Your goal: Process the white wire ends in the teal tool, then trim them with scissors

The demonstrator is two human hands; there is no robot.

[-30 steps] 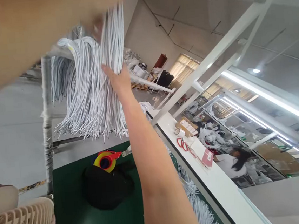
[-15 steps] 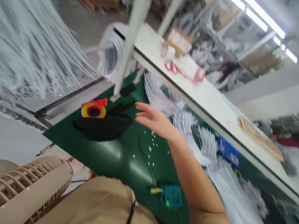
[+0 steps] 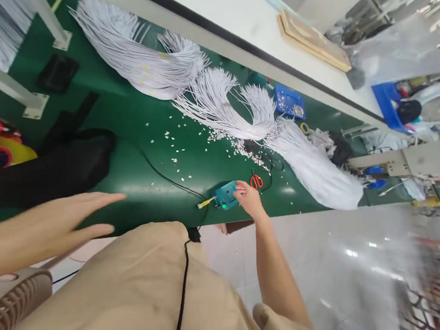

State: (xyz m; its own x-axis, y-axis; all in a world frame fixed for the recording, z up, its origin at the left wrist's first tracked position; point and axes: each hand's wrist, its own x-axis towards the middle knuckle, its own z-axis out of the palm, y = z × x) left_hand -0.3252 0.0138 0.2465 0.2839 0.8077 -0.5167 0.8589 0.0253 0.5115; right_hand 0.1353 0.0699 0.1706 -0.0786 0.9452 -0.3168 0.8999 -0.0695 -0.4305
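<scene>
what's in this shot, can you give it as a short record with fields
surface: green table
right hand: open, fingers touching the teal device
left hand: open, flat, holding nothing, above the table edge
near right hand: red scissors, white scraps
cable bundles: white, fanned out on the table
left side: black bag

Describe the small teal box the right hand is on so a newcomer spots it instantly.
Start from the green table and follow its near edge to the right hand. The teal box sits right under its fingertips, a black cable running to it. It is the only teal item, left of the red-handled scissors.
</scene>
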